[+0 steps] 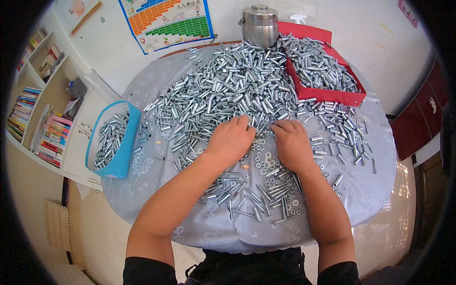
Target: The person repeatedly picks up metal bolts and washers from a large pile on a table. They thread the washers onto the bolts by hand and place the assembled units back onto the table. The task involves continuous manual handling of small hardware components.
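Sleeves (237,90) heaped on worktop (127,191), just beyond left hand (231,141) and right hand (293,143); long axes every which way; left nearer heap's middle; both curled down, cannot tell if grasping anything; nuts (258,165) between.

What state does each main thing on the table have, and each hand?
Shiny cylindrical steel pot: upright, lid on.
Silvery cylindrical metal pieces: loose, heaped and scattered.
Red angular box: open, heaped with pieces.
Light-blue rounded box: open, holding pieces.
Left hand: fingers bent, grip unclear.
Right hand: fingers bent, grip unclear.
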`<state>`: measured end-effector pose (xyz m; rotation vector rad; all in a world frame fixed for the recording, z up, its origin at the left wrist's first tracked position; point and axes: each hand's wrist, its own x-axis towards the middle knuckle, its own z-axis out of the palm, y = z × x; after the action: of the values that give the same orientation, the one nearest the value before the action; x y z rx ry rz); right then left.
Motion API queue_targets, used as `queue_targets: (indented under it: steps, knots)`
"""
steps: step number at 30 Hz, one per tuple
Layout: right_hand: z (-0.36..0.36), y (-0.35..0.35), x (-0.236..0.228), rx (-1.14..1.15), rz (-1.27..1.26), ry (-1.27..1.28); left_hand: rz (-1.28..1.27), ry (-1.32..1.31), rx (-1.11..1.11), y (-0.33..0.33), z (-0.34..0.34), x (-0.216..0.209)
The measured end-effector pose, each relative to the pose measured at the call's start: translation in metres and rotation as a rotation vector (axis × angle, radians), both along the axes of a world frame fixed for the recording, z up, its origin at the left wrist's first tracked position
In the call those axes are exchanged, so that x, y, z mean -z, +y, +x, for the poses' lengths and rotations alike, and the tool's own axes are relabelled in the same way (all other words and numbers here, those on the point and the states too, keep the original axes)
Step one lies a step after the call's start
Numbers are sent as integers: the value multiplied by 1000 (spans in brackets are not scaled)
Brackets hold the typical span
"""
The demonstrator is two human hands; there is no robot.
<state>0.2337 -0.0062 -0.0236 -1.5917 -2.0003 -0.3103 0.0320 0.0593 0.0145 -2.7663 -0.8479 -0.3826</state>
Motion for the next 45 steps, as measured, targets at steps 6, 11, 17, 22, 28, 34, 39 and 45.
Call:
queue_targets:
  steps: [6, 11, 17, 22, 28, 34, 39, 45]
  knots:
    - [4, -7, -7, -30, -92, 87, -115, -179, -82, -14, -18, 8]
    - [-5, -12, -17, -41, -55, 320, -387, -408, -271, -53, -25, -7]
    - [-12, -17, -25, -111, -204, 761, -842, -957, -181, -48, -28, 19]
    - [-13, -25, -25, -151, -391, 923, -1120, -1150, -177, -50, -28, 30]
    - [-19, -27, -26, -208, -346, 827, -1042, -1059, -105, -53, -28, 24]
    - [-21, -28, -29, -212, -336, 760, -1015, -1047, -94, -52, -30, 24]
    - [-21, -26, -28, -234, -358, 779, -1031, -1036, -105, -52, -33, 22]
    - [-21, -28, -30, -243, -350, 723, -969, -1023, -86, -51, -34, 25]
